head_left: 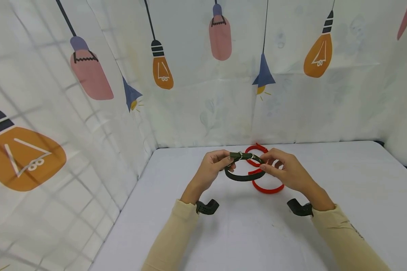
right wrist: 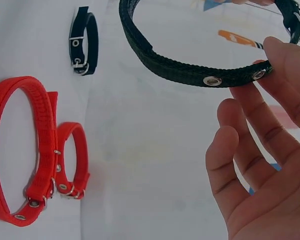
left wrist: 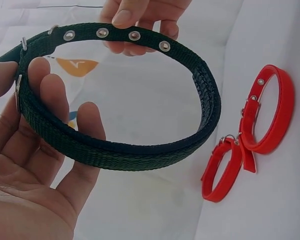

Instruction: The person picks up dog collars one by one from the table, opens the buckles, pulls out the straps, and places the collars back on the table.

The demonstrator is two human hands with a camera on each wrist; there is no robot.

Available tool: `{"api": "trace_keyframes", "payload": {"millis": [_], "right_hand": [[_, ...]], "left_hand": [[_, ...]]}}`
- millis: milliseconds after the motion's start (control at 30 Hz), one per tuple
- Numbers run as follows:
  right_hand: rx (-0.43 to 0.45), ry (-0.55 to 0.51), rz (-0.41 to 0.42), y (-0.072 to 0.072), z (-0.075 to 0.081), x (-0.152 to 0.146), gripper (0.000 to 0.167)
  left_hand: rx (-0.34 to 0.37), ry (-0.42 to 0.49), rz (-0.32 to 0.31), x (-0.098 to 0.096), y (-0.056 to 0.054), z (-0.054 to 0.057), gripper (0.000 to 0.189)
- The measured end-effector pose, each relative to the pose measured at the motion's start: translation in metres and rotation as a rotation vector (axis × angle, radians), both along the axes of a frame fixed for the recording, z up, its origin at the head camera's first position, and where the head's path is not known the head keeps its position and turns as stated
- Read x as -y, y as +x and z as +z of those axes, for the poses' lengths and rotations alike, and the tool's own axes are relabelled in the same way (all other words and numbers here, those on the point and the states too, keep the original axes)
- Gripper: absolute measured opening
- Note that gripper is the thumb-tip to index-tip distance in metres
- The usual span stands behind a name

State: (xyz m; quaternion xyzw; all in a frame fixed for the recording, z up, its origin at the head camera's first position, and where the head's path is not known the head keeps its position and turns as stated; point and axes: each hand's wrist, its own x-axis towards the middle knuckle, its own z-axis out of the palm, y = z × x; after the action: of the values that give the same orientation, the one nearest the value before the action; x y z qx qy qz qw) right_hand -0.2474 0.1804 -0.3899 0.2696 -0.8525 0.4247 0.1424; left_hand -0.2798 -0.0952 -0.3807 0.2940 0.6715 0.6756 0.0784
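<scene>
A dark green pet collar [head_left: 245,177], fastened into a loop with a metal buckle, is held up above the table by both hands. My left hand [head_left: 211,165] pinches it at the buckle end. On the other side, my right hand [head_left: 288,169] pinches the strap between thumb and fingers. Metal-ringed holes run along the collar [left wrist: 134,36] in the left wrist view. Beyond it, a larger red collar [left wrist: 285,100] and a smaller red collar [left wrist: 225,180] lie on the table, close against each other.
A small dark collar [right wrist: 92,45] lies on the white table [head_left: 251,237], seen in the right wrist view. White cloth [head_left: 196,113] printed with lamps and bulbs hangs behind the table and along its left side. Each wrist wears a black mount [head_left: 207,207].
</scene>
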Motion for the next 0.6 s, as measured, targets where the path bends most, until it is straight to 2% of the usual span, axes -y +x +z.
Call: {"api": "trace_keyframes", "payload": {"millis": [333, 600], "right_hand": [[0.043, 0.056, -0.028, -0.003, -0.003, -0.005, 0.017], [0.100, 0.065, -0.028, -0.004, -0.004, -0.006, 0.020]], "left_hand": [[0.013, 0.014, 0.036, 0.010, -0.001, 0.005, 0.026], [0.016, 0.047, 0.051, 0.016, -0.004, 0.007, 0.014]]}}
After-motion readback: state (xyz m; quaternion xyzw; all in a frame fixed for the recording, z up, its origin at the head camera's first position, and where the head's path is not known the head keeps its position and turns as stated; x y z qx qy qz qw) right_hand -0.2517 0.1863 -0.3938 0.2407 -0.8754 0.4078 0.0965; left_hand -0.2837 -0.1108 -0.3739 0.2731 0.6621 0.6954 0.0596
